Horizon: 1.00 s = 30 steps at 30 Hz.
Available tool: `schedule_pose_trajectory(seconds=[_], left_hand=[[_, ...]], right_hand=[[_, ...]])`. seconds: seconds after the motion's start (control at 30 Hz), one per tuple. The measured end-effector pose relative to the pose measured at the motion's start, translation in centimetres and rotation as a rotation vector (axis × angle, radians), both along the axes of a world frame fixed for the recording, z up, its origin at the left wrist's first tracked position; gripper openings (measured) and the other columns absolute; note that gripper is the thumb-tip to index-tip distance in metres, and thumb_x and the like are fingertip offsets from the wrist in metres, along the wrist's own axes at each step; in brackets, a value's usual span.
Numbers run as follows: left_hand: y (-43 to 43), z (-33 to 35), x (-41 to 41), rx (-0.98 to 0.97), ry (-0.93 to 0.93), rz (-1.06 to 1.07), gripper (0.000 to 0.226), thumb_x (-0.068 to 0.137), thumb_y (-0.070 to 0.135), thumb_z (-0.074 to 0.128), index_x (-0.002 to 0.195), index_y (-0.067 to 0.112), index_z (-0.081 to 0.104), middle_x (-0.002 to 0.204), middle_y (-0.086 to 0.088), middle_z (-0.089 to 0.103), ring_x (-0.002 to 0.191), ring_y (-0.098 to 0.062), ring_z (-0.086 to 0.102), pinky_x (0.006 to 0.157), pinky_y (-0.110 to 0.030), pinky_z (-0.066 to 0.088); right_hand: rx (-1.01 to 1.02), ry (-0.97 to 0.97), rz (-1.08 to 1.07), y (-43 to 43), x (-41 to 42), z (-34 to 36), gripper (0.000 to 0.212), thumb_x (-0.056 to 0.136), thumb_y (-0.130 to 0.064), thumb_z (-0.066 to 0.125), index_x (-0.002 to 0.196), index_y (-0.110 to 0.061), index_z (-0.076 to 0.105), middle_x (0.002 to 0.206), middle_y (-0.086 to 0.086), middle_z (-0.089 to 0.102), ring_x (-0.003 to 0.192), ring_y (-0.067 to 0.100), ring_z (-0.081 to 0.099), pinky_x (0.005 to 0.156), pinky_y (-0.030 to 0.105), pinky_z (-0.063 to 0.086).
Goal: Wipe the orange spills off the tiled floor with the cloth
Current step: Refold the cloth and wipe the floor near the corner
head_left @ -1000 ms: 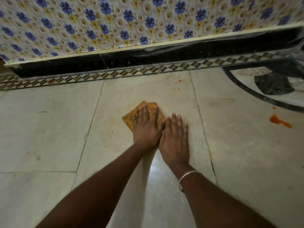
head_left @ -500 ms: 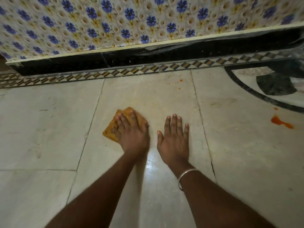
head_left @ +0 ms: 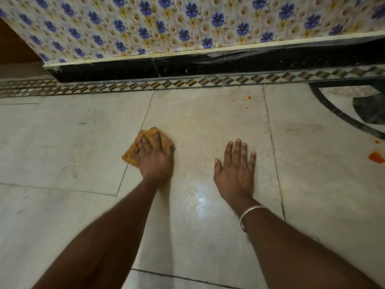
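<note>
The left hand (head_left: 155,159) lies palm-down on a crumpled orange-yellow cloth (head_left: 132,152), its fingers spread across the top and pressing it onto the pale marble-tiled floor (head_left: 83,153) rather than wrapped round it. The cloth pokes out past the fingertips and on the little-finger side, over a dark tile joint. The forearm runs straight back toward the camera. The hand's outline is slightly blurred.

Well apart to its right, the right hand (head_left: 235,170) rests flat and open on the same tile, its fingers straight and the thumb splayed toward the left hand. It holds nothing, and a thin silver bangle (head_left: 250,214) circles its wrist.

Between the two wrists the tile shows a wet sheen (head_left: 200,197). Ahead of the right hand's fingertips sit small orange drops (head_left: 249,97). Far to its right, a larger orange spill (head_left: 376,157) lies at the frame's edge.

Beyond both hands a diamond-patterned border strip (head_left: 187,84) runs beneath a blue-flowered wall (head_left: 187,24).
</note>
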<state>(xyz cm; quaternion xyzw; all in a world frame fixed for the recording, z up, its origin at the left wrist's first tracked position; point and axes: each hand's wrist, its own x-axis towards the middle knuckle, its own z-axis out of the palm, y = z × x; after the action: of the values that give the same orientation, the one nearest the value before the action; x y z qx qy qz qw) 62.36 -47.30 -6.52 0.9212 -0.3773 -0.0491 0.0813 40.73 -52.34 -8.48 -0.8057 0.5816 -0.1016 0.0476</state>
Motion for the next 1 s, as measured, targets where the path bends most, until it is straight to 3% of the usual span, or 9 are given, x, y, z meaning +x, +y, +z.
schedule_pose_trajectory(seconds=[0.37, 0.43, 0.47, 0.53, 0.63, 0.73, 0.8, 0.93, 1.0], left_hand=[[6.3, 2.5, -7.4, 0.127, -0.049, -0.019, 0.058, 0.110, 0.023, 0.037, 0.161, 0.001, 0.022, 0.164, -0.026, 0.032, 0.152, -0.039, 0.034, 0.123, -0.053, 0.029], [7.2, 3.3, -10.7, 0.138, 0.012, -0.058, 0.053, 0.103, 0.019, 0.051, 0.153, 0.003, 0.040, 0.150, -0.028, 0.052, 0.137, -0.040, 0.053, 0.108, -0.050, 0.049], [7.7, 4.4, -12.1, 0.136, 0.064, -0.082, 0.045, 0.097, 0.022, 0.064, 0.138, 0.008, 0.055, 0.129, -0.023, 0.068, 0.115, -0.036, 0.069, 0.089, -0.045, 0.059], [7.9, 5.5, -13.3, -0.022, 0.099, -0.064, 0.021, 0.093, 0.032, 0.071, 0.108, 0.020, 0.063, 0.091, -0.007, 0.073, 0.077, -0.027, 0.073, 0.060, -0.034, 0.055], [6.4, 7.0, -11.7, -0.270, 0.681, 0.033, 0.042, 0.108, 0.046, 0.047, 0.115, 0.010, 0.066, 0.107, -0.010, 0.073, 0.098, -0.030, 0.072, 0.082, -0.038, 0.056], [6.4, 9.2, -9.9, -0.585, 1.279, 0.115, 0.044, 0.108, 0.048, 0.048, 0.114, 0.012, 0.073, 0.110, -0.014, 0.079, 0.100, -0.029, 0.077, 0.093, -0.044, 0.062], [6.5, 9.5, -8.8, -0.609, 1.451, 0.197, 0.045, 0.109, 0.044, 0.046, 0.118, 0.009, 0.072, 0.113, -0.017, 0.078, 0.103, -0.032, 0.077, 0.093, -0.045, 0.061], [5.9, 9.0, -8.0, -0.589, 1.668, 0.226, 0.055, 0.107, 0.047, 0.045, 0.134, 0.004, 0.066, 0.126, -0.022, 0.072, 0.118, -0.039, 0.069, 0.092, -0.045, 0.060], [5.7, 9.0, -8.8, -0.635, 1.816, 0.186, 0.061, 0.107, 0.052, 0.042, 0.139, 0.004, 0.063, 0.135, -0.026, 0.066, 0.127, -0.042, 0.064, 0.101, -0.051, 0.056]], right_hand=[[0.099, -0.017, 0.085, 0.5, -0.9, 0.8, 0.070, 0.104, -0.048, 0.013, 0.161, -0.007, 0.019, 0.168, 0.019, 0.014, 0.157, 0.034, 0.010, 0.127, 0.050, 0.004], [0.171, -0.054, 0.114, 0.4, -1.4, 1.2, 0.066, 0.107, -0.047, 0.017, 0.163, -0.012, 0.014, 0.170, 0.014, 0.006, 0.158, 0.029, 0.001, 0.128, 0.045, -0.001], [0.207, -0.090, 0.128, 0.2, -1.5, 1.7, 0.064, 0.108, -0.047, 0.019, 0.163, -0.015, 0.014, 0.171, 0.011, 0.003, 0.158, 0.025, -0.001, 0.127, 0.042, -0.003], [0.309, -0.249, 0.129, -0.5, -2.0, 2.4, 0.058, 0.109, -0.043, 0.022, 0.162, -0.020, 0.019, 0.171, 0.007, 0.005, 0.158, 0.020, -0.001, 0.127, 0.037, -0.004], [0.516, -0.621, 0.067, -0.7, -3.6, 3.3, 0.060, 0.108, -0.052, 0.028, 0.159, -0.021, 0.030, 0.170, 0.001, 0.017, 0.157, 0.015, 0.009, 0.128, 0.036, 0.001], [0.700, -0.893, -0.097, -0.3, -4.8, 3.2, 0.104, 0.076, -0.096, 0.031, 0.157, -0.031, 0.037, 0.166, -0.008, 0.029, 0.154, 0.018, 0.023, 0.127, 0.044, 0.013], [0.722, -0.931, -0.128, -0.4, -5.3, 2.7, 0.121, 0.060, -0.105, 0.034, 0.155, -0.030, 0.040, 0.164, -0.008, 0.033, 0.152, 0.019, 0.028, 0.127, 0.045, 0.017], [0.763, -0.952, -0.066, 0.5, -5.8, 4.3, 0.075, 0.093, -0.068, 0.047, 0.154, -0.025, 0.041, 0.165, -0.006, 0.028, 0.154, 0.016, 0.022, 0.128, 0.042, 0.014], [0.828, -0.931, -0.081, 0.6, -5.5, 4.6, 0.084, 0.086, -0.080, 0.051, 0.154, -0.030, 0.043, 0.163, -0.010, 0.031, 0.154, 0.018, 0.023, 0.127, 0.046, 0.016]])
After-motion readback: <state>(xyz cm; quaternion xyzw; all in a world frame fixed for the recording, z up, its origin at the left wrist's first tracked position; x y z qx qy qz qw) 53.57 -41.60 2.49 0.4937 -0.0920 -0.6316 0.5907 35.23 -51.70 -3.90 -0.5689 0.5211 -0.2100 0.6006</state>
